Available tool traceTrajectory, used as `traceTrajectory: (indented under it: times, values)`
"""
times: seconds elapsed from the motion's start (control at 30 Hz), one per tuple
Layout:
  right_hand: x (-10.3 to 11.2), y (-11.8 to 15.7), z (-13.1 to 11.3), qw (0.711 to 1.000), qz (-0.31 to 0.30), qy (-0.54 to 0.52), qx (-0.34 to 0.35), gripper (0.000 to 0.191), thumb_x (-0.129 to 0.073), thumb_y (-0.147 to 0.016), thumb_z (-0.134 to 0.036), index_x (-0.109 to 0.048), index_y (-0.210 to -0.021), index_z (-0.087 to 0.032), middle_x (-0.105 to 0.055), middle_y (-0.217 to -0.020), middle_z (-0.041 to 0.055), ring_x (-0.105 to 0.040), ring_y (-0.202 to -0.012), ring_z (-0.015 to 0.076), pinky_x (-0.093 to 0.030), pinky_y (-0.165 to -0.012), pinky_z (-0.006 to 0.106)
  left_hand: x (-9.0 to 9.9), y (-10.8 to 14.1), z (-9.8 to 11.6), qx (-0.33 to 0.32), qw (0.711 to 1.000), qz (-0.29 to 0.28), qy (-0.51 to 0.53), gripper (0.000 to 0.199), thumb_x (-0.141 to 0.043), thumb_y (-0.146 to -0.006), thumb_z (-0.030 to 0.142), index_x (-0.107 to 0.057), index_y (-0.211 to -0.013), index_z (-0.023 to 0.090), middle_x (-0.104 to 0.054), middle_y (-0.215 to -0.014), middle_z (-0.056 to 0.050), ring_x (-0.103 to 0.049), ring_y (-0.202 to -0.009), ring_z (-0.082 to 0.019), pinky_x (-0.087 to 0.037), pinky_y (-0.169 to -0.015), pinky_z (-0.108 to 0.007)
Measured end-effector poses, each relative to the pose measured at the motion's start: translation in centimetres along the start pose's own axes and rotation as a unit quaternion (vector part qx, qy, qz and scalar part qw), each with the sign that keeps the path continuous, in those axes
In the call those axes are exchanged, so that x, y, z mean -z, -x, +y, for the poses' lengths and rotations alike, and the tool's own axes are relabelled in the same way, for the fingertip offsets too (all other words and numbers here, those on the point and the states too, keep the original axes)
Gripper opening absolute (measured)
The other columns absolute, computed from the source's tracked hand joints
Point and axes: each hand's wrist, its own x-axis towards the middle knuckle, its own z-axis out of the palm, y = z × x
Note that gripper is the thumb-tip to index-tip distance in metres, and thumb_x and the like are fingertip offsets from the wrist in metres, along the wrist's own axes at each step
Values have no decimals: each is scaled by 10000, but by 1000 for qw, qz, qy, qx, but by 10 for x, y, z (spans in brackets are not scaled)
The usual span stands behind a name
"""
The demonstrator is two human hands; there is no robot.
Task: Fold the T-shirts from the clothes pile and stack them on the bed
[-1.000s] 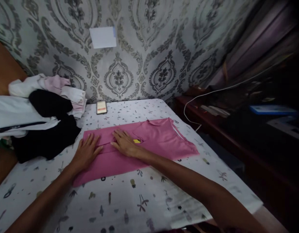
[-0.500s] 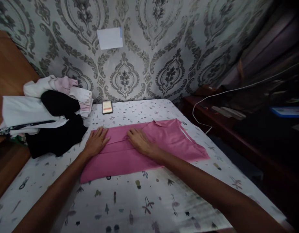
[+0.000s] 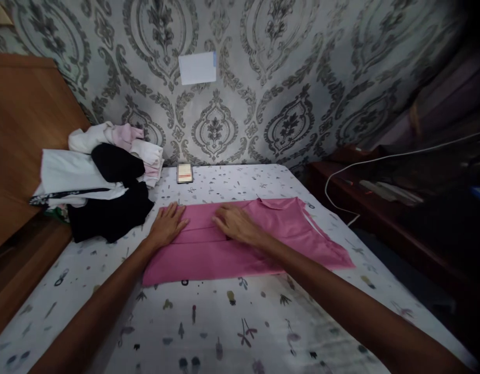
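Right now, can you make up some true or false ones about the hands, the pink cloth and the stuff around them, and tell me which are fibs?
1. The left hand lies on the pink cloth. True.
2. The right hand is on the black clothes. False: the right hand is at the pink cloth too.
3. A pale sheet is up on the patterned wall. True.
4. The clothes pile is to the right of the pink cloth. False: it is to the left.
5. A white cord shows on the right side. True.
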Motion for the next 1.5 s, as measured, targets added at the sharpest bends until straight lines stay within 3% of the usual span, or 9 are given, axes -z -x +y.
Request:
traceTrajectory:
  times: [0.17,0.37,0.57,0.7,0.87,1.03,1.17,1.33,1.5]
  values:
    - [-34,-28,-7,999,-40,-1,-28,679,-294,-1023,-501,-334,-1541,-65,-285,-1618,200,-213,-1515,305,-216,-1206,504,2,1,3,10,1000,-14,-1,698,-248,-1000,608,-328,-1546,182,-268,-1633,-173,-201,-1529,-288,-155,-1215,-536]
    - [-47,-29,3,997,-77,1,-25,740,-279,-1002,-584,-295,-1564,-102,-243,-1637,183,-156,-1531,304,-142,-1226,538,9,1,-21,36,987,-20,156,739,-292,-969,656,-328,-1546,196,-219,-1653,-142,-151,-1540,-282,-128,-1231,-525]
    - [-47,-40,-49,996,-75,-41,29,684,-308,-1017,-526,-331,-1547,-95,-211,-1644,190,-114,-1538,307,-120,-1233,519,36,-5,-73,123,829,92,538,677,-229,-987,628,-414,-1477,200,-414,-1570,-151,-419,-1434,-253,-382,-1138,-448]
    - [-53,-45,-98,989,-82,-78,98,655,-382,-1016,-491,-371,-1522,-74,-231,-1636,205,-129,-1534,314,-126,-1228,515,33,3,-81,150,790,123,581,584,-465,-906,617,-585,-1248,160,-615,-1353,-177,-581,-1265,-275,-474,-1025,-435]
    - [-60,-34,-134,992,-46,-48,112,370,-525,-991,-329,-613,-1251,-80,-554,-1345,193,-470,-1250,309,-388,-1054,471,22,21,-78,87,863,123,482,382,-547,-865,434,-634,-1114,157,-682,-1141,-98,-625,-1101,-239,-502,-939,-370]
    - [-72,-24,-157,990,-20,-9,138,249,-509,-993,-224,-632,-1183,-121,-577,-1203,153,-491,-1094,270,-440,-947,445,25,17,-74,111,937,71,324,323,-489,-884,287,-617,-1146,149,-683,-1097,-95,-641,-1019,-217,-494,-934,-347]
    - [-68,-10,-166,991,1,0,130,216,-545,-987,-307,-625,-1097,-139,-589,-1132,130,-509,-1048,263,-473,-876,417,30,-6,-69,133,953,49,266,296,-543,-847,236,-640,-1112,150,-677,-1048,-116,-626,-1039,-260,-462,-952,-373]
    - [-57,14,-179,991,-53,10,119,543,-667,-851,-598,-594,-1111,-127,-617,-1115,134,-545,-1045,302,-517,-806,425,36,-34,-72,172,961,3,218,245,-599,-774,189,-654,-1010,155,-690,-1009,-121,-629,-994,-270,-461,-843,-337]
    - [-50,17,-186,990,-76,56,104,233,-597,-933,-268,-603,-1082,-89,-660,-1076,161,-590,-976,293,-513,-721,383,47,-41,-73,184,959,-62,205,87,-689,-695,215,-609,-685,183,-604,-620,-11,-601,-694,-199,-387,-608,-265]
